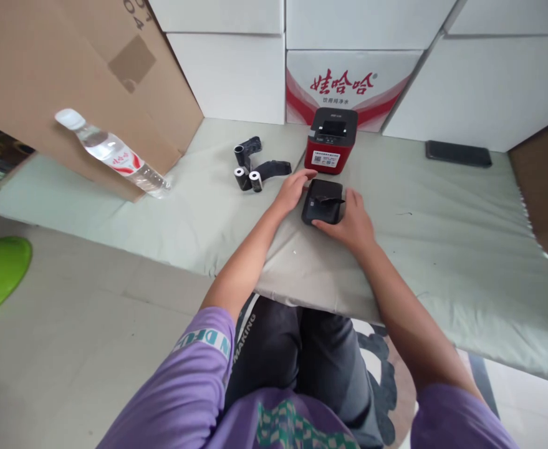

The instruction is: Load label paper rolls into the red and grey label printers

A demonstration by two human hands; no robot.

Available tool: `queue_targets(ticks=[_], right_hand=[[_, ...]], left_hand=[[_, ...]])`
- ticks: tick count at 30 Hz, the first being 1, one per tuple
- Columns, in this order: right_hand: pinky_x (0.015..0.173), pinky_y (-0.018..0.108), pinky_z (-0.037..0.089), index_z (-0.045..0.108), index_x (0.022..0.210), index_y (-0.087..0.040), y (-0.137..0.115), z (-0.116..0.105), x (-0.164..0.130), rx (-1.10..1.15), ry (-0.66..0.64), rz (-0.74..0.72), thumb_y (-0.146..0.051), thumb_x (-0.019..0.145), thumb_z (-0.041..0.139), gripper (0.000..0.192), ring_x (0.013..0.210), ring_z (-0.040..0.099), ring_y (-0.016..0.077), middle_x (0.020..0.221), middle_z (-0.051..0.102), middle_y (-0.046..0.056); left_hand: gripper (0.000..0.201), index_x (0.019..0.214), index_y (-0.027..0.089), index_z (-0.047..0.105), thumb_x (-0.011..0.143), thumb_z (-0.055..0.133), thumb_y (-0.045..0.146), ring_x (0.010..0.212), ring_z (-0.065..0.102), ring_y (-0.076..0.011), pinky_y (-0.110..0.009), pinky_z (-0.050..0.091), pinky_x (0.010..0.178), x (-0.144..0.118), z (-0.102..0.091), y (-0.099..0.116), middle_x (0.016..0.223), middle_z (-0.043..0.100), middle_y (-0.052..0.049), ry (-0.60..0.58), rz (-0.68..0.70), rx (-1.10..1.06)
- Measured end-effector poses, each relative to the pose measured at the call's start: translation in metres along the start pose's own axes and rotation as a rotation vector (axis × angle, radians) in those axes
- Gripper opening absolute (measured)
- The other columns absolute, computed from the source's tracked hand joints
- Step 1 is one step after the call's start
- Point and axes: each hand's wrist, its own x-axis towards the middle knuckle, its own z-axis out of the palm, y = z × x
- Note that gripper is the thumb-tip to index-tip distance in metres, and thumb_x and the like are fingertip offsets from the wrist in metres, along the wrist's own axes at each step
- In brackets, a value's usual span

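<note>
Black and boxy with rounded corners, the small device (319, 213) lies on the table (409, 249), its long axis running away from the person, far end angled slightly right. A dark flap (328, 199) juts rightward from its top. The left hand (295, 189), fingers extended, is at its left side; the right hand (355, 223), half open, curves around its near right corner. Whether either grips it, I cannot tell. Just beyond stands a red-and-black machine (331, 142).
</note>
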Motion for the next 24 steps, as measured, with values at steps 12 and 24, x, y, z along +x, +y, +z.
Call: queue_targets(ticks=[12, 24], right_hand=[[0.128, 0.077, 0.028, 0.019, 0.176, -0.022, 0.043, 0.002, 0.023, 0.127, -0.134, -0.198, -0.088, 0.06, 0.083, 0.148, 0.163, 0.034, 0.0526, 0.176, 0.037, 0.026], [0.133, 0.068, 0.036, -0.007, 0.18, -0.025, 0.048, 0.004, 0.024, 0.347, -0.121, -0.209, -0.085, 0.053, 0.093, 0.172, 0.168, 0.029, 0.0507, 0.187, 0.011, 0.02]], left_hand=[[0.085, 0.151, 0.018, 0.068, 0.069, 0.055, -0.003, 0.157, 0.056, -0.025, -0.047, 0.035, 0.137, 0.017, -0.025, -0.016, 0.164, 0.062, -0.011, -0.355, -0.069, -0.001], [0.086, 0.161, 0.019, 0.057, 0.078, 0.057, 0.0, 0.156, 0.055, -0.03, -0.035, 0.063, 0.101, 0.007, -0.028, -0.001, 0.168, 0.057, -0.014, -0.37, -0.237, -0.019]])
